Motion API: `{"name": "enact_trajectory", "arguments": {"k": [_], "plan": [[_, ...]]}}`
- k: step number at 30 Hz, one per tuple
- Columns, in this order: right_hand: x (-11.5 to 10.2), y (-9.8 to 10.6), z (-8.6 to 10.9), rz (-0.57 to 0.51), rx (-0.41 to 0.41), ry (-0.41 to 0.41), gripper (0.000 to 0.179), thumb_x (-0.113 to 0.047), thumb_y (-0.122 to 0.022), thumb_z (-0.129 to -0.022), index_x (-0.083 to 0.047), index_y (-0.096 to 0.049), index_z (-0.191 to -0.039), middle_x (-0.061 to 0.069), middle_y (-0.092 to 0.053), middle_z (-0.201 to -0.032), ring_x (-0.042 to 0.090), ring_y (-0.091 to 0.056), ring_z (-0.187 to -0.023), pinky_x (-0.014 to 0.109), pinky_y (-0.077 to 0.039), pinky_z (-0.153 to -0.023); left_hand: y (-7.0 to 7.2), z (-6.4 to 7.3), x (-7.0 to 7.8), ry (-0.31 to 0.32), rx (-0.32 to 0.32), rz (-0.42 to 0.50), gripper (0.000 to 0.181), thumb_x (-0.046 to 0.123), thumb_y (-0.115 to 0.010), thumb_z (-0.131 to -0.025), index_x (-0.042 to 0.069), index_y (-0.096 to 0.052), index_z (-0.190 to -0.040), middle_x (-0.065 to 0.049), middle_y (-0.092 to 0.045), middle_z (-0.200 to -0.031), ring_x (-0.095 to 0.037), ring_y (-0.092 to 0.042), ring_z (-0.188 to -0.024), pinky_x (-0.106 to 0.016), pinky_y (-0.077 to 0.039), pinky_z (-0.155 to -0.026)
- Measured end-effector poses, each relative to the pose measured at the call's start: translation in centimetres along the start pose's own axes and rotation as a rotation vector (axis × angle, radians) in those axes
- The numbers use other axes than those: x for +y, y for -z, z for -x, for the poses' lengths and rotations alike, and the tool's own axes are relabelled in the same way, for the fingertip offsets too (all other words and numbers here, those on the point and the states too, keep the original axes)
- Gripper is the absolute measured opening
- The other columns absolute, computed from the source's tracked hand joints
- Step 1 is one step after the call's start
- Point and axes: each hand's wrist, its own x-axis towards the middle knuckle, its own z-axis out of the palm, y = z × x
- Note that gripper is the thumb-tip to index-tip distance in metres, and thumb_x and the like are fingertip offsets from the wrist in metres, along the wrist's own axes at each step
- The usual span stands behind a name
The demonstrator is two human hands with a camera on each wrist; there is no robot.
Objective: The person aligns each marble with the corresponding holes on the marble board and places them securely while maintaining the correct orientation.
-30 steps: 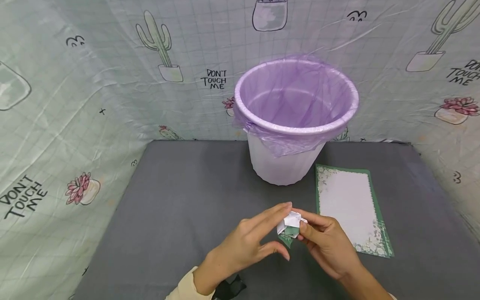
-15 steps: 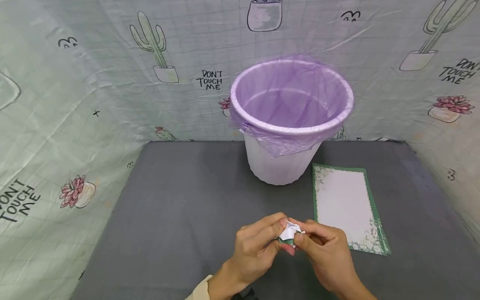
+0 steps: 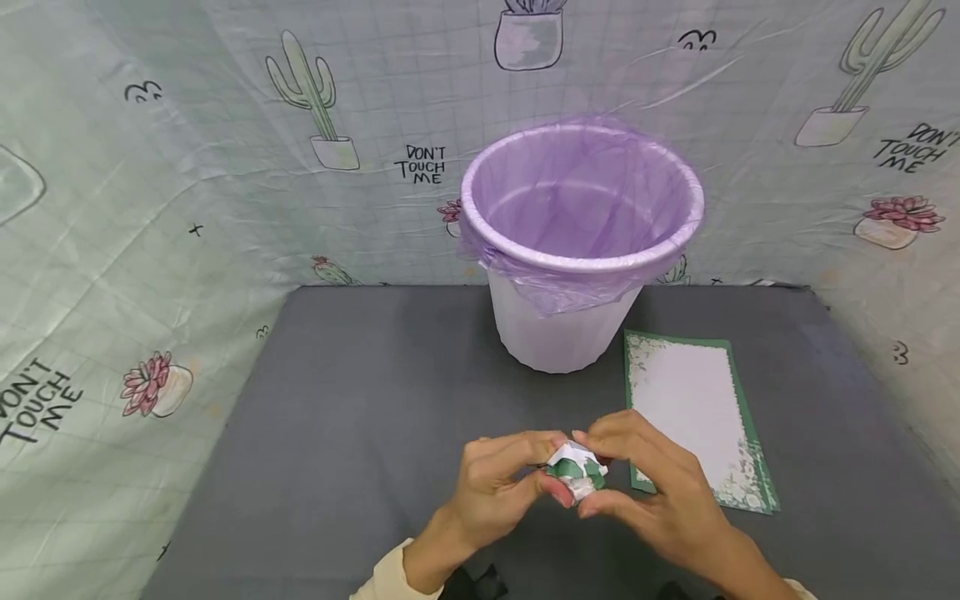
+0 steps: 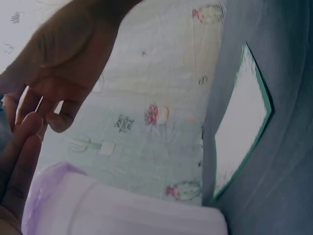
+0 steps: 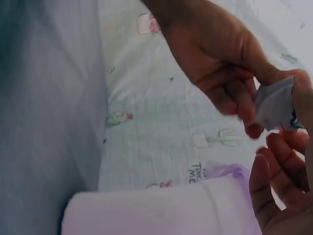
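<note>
A small crumpled ball of paper (image 3: 576, 471), white with green patches, sits between both hands in the head view. My left hand (image 3: 498, 479) pinches it from the left, thumb below and fingers above. On the other side my right hand (image 3: 660, 475) cups it, index fingertip at its top and thumb at its lower edge. The right wrist view shows the paper ball (image 5: 276, 105) in the left hand's fingers (image 5: 247, 110), with the right thumb overlapping it. In the left wrist view both hands appear at the left, and the ball is mostly hidden.
A white bin (image 3: 562, 333) with a purple liner (image 3: 585, 287) stands behind the hands. Right of it lies a small stack of green-bordered floral paper (image 3: 690, 408) on the grey table (image 3: 360, 417). A cactus-print sheet (image 3: 225, 167) hangs around the table.
Both hands first closed in on the paper and squeezed it. Now the right thumb and fingers are spread wider around it, and the ball looks more compact.
</note>
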Motion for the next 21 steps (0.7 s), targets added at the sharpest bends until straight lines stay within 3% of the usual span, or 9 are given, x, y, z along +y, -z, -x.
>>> {"name": "enact_trajectory", "arguments": {"k": [4, 7, 11, 15, 18, 21], "plan": [[-0.3, 0.2, -0.3, 0.077, 0.001, 0.053, 0.042, -0.020, -0.072, -0.070, 0.012, -0.062, -0.096, 0.012, -0.060, -0.085, 0.015, -0.053, -0.071, 0.018, -0.044, -0.061, -0.3, 0.4, 0.4, 0.104, 0.012, 0.139, 0.026, 0.020, -0.051, -0.087, -0.005, -0.056, -0.079, -0.023, -0.063, -0.084, -0.023, -0.064, -0.078, -0.023, -0.051, -0.062], [-0.5, 0.3, -0.1, 0.117, -0.010, 0.039, 0.043, -0.020, -0.071, -0.071, 0.011, -0.062, -0.098, 0.009, -0.060, -0.083, 0.012, -0.053, -0.068, 0.014, -0.042, -0.056, -0.6, 0.6, 0.3, 0.120, 0.011, 0.176, 0.024, 0.016, -0.051, -0.087, -0.005, -0.056, -0.078, -0.021, -0.063, -0.082, -0.021, -0.063, -0.076, -0.024, -0.051, -0.062], [-0.7, 0.6, 0.3, 0.139, -0.102, -0.054, 0.042, -0.020, -0.068, -0.075, 0.005, -0.060, -0.108, 0.004, -0.058, -0.087, 0.005, -0.048, -0.066, 0.009, -0.038, -0.054, -0.9, 0.1, 0.6, 0.091, 0.017, 0.121, 0.021, 0.014, -0.052, -0.087, -0.002, -0.054, -0.074, -0.013, -0.059, -0.070, -0.012, -0.056, -0.061, -0.017, -0.047, -0.057], [-0.9, 0.8, 0.5, 0.086, -0.179, -0.177, 0.042, -0.012, -0.068, -0.075, 0.002, -0.058, -0.113, 0.001, -0.057, -0.089, 0.002, -0.045, -0.064, 0.009, -0.036, -0.053, -1.1, -0.4, 1.4, 0.127, 0.021, 0.144, 0.019, 0.010, -0.051, -0.088, -0.002, -0.053, -0.072, -0.011, -0.058, -0.062, -0.007, -0.058, -0.054, -0.011, -0.044, -0.050], [-1.1, 0.8, 0.5, 0.013, -0.176, -0.245, 0.043, -0.003, -0.070, -0.072, 0.002, -0.059, -0.113, 0.001, -0.058, -0.089, 0.004, -0.047, -0.065, 0.011, -0.037, -0.053, -1.3, -0.6, 1.8, 0.169, 0.014, 0.180, 0.018, 0.006, -0.052, -0.087, -0.002, -0.052, -0.070, -0.012, -0.058, -0.058, -0.008, -0.060, -0.052, -0.009, -0.042, -0.047], [-1.2, 0.4, 0.6, -0.043, -0.131, -0.259, 0.042, 0.002, -0.070, -0.070, 0.003, -0.060, -0.111, 0.003, -0.058, -0.088, 0.007, -0.049, -0.067, 0.016, -0.039, -0.054, -1.5, -0.6, 2.1, 0.194, 0.018, 0.165, 0.017, 0.002, -0.053, -0.086, -0.001, -0.051, -0.069, -0.012, -0.057, -0.057, -0.007, -0.059, -0.049, -0.008, -0.041, -0.045]]}}
